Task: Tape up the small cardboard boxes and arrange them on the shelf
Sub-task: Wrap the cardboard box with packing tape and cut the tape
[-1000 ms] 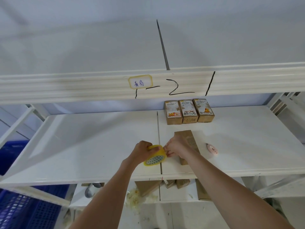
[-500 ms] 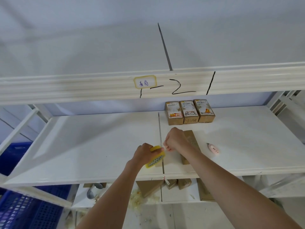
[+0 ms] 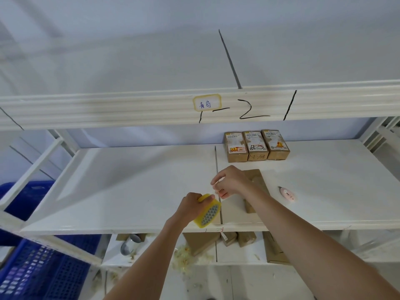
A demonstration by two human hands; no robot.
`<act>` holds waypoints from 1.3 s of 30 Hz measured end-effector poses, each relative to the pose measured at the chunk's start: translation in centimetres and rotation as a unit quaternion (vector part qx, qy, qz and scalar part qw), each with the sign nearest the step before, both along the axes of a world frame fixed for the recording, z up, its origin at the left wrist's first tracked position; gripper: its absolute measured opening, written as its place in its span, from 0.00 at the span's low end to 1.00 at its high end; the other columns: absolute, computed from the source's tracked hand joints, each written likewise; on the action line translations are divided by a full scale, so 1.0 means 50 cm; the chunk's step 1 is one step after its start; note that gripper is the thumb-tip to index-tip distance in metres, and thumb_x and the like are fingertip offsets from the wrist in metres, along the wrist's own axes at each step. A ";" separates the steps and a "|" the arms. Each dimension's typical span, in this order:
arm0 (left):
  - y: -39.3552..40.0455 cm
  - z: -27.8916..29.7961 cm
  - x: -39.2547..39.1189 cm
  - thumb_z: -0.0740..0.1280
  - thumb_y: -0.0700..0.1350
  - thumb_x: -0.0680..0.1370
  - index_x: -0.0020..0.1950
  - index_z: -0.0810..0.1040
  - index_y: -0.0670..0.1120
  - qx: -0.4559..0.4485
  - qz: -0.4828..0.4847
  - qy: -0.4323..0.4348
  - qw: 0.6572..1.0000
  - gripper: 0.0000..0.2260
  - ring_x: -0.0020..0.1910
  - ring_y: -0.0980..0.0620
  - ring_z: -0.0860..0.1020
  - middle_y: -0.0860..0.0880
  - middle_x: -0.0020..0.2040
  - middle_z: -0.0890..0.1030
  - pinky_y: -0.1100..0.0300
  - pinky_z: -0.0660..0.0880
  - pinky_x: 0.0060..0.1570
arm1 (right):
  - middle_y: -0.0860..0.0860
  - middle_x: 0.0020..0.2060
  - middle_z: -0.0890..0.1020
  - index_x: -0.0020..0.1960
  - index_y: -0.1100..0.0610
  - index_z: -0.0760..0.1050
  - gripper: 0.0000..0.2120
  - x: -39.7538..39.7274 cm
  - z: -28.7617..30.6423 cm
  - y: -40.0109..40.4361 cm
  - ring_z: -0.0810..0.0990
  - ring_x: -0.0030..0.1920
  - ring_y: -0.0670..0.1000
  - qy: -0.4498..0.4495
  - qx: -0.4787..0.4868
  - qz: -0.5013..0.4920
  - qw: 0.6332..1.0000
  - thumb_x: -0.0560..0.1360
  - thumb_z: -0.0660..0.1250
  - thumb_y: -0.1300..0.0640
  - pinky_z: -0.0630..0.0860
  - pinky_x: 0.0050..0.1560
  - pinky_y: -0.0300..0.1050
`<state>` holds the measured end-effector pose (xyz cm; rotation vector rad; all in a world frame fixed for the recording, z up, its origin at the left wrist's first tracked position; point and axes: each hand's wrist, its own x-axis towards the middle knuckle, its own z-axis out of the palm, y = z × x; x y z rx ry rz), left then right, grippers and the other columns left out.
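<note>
Our left hand (image 3: pixel 191 207) grips a yellow tape roll (image 3: pixel 207 213) just below the middle of the frame, fingers curled over its rim, above the front part of the white shelf (image 3: pixel 134 187). Our right hand (image 3: pixel 230 182) sits just up and to the right of it, thumb and fingers pinched together near the roll; we take it to be holding the clear tape end, though the tape itself is too faint for us to make out. Both forearms run in from the bottom edge.

Behind our right hand lies a plain brown box (image 3: pixel 255 187), flat on the shelf and partly hidden by the wrist and forearm. Farther back, upper right of center, three labelled boxes (image 3: pixel 256 146) stand side by side, touching, against the back of the shelf. To the right of the plain box, apart from it, rests a small pink cutter (image 3: pixel 287 193).

Across the upper middle runs the front edge of the shelf above, with a yellow-bordered label (image 3: pixel 207 102) and black handwritten marks beside it.

Below the front edge, in the lower center, we see more brown boxes (image 3: pixel 244 238), a grey tape roll (image 3: pixel 129 245) and pale scraps on the lower level. A blue crate (image 3: pixel 43 271) fills the lower left corner.
</note>
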<state>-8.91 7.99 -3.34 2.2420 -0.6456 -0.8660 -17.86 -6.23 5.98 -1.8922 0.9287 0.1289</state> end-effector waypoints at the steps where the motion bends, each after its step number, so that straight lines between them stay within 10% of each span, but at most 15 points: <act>1: 0.004 -0.003 0.000 0.66 0.64 0.77 0.40 0.79 0.46 0.002 0.001 0.003 1.000 0.22 0.37 0.50 0.80 0.48 0.39 0.82 0.59 0.75 0.38 | 0.60 0.42 0.86 0.49 0.60 0.85 0.03 0.000 -0.004 0.002 0.87 0.38 0.54 -0.001 0.002 0.000 1.000 0.75 0.75 0.64 0.86 0.43 0.48; 11: 0.020 -0.003 -0.007 0.65 0.66 0.78 0.45 0.82 0.44 -0.023 0.015 0.048 0.998 0.25 0.37 0.51 0.80 0.49 0.40 0.82 0.60 0.75 0.39 | 0.55 0.39 0.86 0.44 0.55 0.83 0.02 -0.003 -0.023 0.014 0.87 0.38 0.52 -0.024 -0.021 -0.012 0.999 0.75 0.76 0.59 0.85 0.38 0.45; 22: 0.067 0.016 -0.062 0.70 0.52 0.80 0.59 0.81 0.45 -0.071 -0.007 0.197 0.978 0.13 0.58 0.43 0.82 0.45 0.56 0.85 0.47 0.76 0.65 | 0.57 0.59 0.83 0.47 0.55 0.84 0.09 -0.020 -0.034 0.020 0.87 0.37 0.49 -0.001 -0.102 0.089 0.991 0.71 0.78 0.65 0.79 0.32 0.35; 27: 0.074 0.034 -0.092 0.69 0.50 0.81 0.59 0.81 0.44 -0.096 0.019 0.241 0.966 0.12 0.54 0.47 0.84 0.45 0.55 0.85 0.49 0.80 0.60 | 0.55 0.64 0.80 0.42 0.51 0.82 0.11 -0.022 -0.032 0.035 0.85 0.34 0.48 -0.003 -0.129 0.136 0.982 0.73 0.75 0.67 0.76 0.28 0.34; 39: 0.107 0.040 -0.104 0.69 0.51 0.81 0.67 0.75 0.39 -0.033 0.043 0.301 0.952 0.20 0.56 0.42 0.83 0.40 0.61 0.82 0.49 0.80 0.59 | 0.58 0.64 0.77 0.49 0.58 0.83 0.14 -0.030 -0.065 0.093 0.78 0.64 0.57 0.008 -0.145 0.187 0.972 0.76 0.64 0.73 0.73 0.50 0.41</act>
